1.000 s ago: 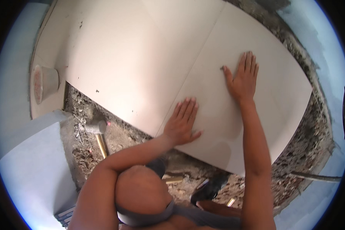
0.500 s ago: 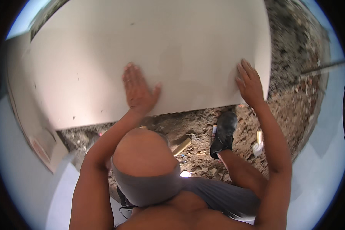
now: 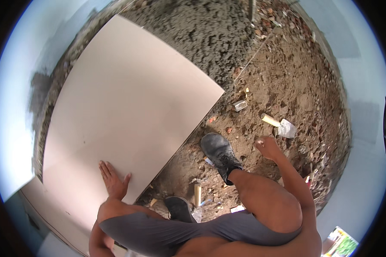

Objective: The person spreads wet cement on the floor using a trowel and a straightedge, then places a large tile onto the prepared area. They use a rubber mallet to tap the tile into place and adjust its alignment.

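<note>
A large off-white tile (image 3: 120,90) lies flat over the left part of the floor. My left hand (image 3: 115,182) rests open on it near its close edge, fingers spread and palm down. Off to the right, my right hand (image 3: 268,147) hangs above the dirt with its fingers curled in, and I see nothing in them. Just beyond that hand lies a trowel (image 3: 286,128) with a pale handle, apart from the fingers.
Wet grey mortar (image 3: 197,34) spreads past the tile's far edge. Rough brown dirt (image 3: 300,77) with rubble covers the right side. A wooden piece (image 3: 197,195) lies between my black shoes (image 3: 221,154). Pale blue walls (image 3: 364,51) enclose the area.
My right hand has left the tile and moved over the dirt near the trowel, its fingers now curled. My left hand stays on the tile. The view has turned rightward.
</note>
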{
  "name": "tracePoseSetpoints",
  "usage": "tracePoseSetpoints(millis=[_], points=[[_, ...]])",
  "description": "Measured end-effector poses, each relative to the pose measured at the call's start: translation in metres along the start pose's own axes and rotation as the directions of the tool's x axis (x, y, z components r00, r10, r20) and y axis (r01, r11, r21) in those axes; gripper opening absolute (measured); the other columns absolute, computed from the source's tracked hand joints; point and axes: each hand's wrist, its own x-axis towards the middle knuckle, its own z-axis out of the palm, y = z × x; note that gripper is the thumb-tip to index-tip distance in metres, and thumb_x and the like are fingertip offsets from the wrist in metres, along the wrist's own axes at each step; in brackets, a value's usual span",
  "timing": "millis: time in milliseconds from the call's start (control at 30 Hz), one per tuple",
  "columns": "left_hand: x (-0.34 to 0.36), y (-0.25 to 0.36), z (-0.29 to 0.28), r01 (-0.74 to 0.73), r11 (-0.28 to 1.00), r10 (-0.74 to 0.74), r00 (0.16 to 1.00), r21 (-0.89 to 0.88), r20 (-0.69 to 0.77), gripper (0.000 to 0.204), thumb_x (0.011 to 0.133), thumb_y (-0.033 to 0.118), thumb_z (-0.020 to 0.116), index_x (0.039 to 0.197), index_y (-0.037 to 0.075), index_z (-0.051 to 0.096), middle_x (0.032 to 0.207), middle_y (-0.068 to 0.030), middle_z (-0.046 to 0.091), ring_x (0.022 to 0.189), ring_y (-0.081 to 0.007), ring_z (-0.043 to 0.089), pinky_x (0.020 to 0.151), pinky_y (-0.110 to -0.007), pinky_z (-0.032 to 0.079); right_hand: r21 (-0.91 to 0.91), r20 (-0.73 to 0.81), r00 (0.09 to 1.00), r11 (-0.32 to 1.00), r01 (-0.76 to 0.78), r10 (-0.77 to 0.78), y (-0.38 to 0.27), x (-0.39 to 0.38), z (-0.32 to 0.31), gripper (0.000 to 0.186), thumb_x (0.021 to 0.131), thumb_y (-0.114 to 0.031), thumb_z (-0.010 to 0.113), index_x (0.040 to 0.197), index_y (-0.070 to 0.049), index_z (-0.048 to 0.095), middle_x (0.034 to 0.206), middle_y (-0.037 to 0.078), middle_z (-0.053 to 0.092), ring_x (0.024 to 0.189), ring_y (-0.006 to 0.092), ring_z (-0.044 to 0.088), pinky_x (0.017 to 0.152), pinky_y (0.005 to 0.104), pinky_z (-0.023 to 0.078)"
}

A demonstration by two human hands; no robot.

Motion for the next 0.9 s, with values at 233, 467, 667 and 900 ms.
tracePoseSetpoints(millis=[233,467,667,900], points=[[0.072,-0.006,-0.095,-0.108,0.965,0.033,0.954,0.239,0.300,0.123,0.071,0.053,0.082,0.156,0.006,0.006,0.159,-0.0307,0.005,0.143,-0.0500,0.020,0.113,-0.054,0.031,0.029,-0.348,0.889,0.945,0.326,-0.296,-0.071,0.127,-0.056,0.031,0.093,-0.029,0.052,0.099,-0.001,0.062,0.092,0.023,0.064,0.090,0.0357,0.065,0.080,0.0470,0.053],[0.095,0.040,-0.087,0.055,0.985,-0.103,0.946,0.161,0.309,0.135,0.068,0.052,0.085,0.155,0.004,-0.007,0.155,-0.0390,-0.002,0.144,-0.0546,0.011,0.115,-0.054,0.028,-0.055,-0.380,0.924,0.998,0.021,-0.040,-0.027,0.182,-0.089,0.038,0.094,-0.031,0.052,0.111,0.001,0.062,0.096,0.024,0.066,0.092,0.0334,0.068,0.070,0.0452,0.056],[0.091,0.033,-0.072,0.065,0.991,-0.095,0.956,0.115,0.279,0.135,0.069,0.049,0.086,0.153,0.000,-0.008,0.153,-0.0413,-0.007,0.144,-0.0561,0.004,0.116,-0.054,0.025,0.655,-0.166,0.717,0.619,-0.433,0.677,0.070,0.101,-0.050,0.056,0.091,-0.049,0.062,0.096,0.007,0.059,0.066,0.016,0.057,0.053,0.0240,0.059,0.041,0.0401,0.046],[0.090,0.021,-0.069,0.039,0.993,-0.067,0.964,0.111,0.257,0.135,0.068,0.044,0.087,0.153,-0.001,-0.008,0.151,-0.0442,-0.005,0.143,-0.0574,0.003,0.117,-0.053,0.021,0.981,0.113,0.685,-0.188,0.036,0.720,0.130,0.111,0.013,0.036,0.092,-0.036,0.070,0.106,-0.004,0.058,0.064,0.006,0.047,0.051,0.0204,0.049,0.049,0.0383,0.048]])
